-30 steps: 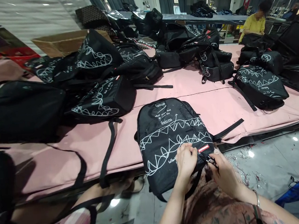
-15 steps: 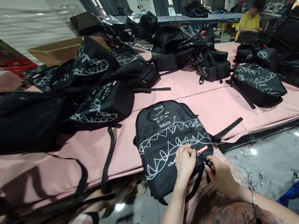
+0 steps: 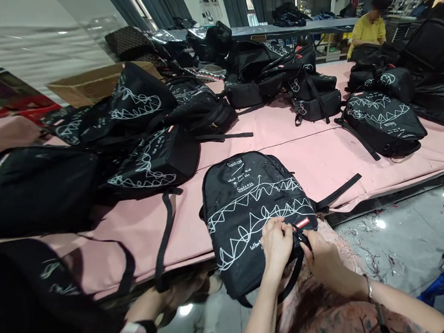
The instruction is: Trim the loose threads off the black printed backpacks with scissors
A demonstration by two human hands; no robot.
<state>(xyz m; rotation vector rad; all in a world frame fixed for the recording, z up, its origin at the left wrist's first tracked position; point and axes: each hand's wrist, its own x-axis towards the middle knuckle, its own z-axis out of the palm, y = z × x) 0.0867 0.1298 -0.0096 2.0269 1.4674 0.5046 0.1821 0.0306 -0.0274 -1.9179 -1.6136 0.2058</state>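
A black backpack (image 3: 250, 221) printed with white scribbles and the word "Success" lies at the pink table's front edge, partly over it. My left hand (image 3: 277, 242) rests on its front near the red-and-white label (image 3: 300, 224), fingers closed and pinching at the fabric; whether a thread is between the fingertips is too small to tell. Close beside it, my right hand (image 3: 325, 258) is closed around small black thread snips (image 3: 300, 235), their tips at the bag beside the label. A black strap loop (image 3: 292, 279) hangs below my hands.
More black backpacks (image 3: 155, 159) are heaped on the pink table (image 3: 282, 140), left and behind, with others (image 3: 387, 118) at right. A cardboard box (image 3: 86, 85) stands behind. Another person's arm (image 3: 148, 305) is at lower left; a person in yellow (image 3: 368, 32) stands far right. Thread scraps litter the floor.
The snips in my right hand have moved left and slightly up, closer to my left fingers and the label. At lower left, a dark bag has swung into view by the other person.
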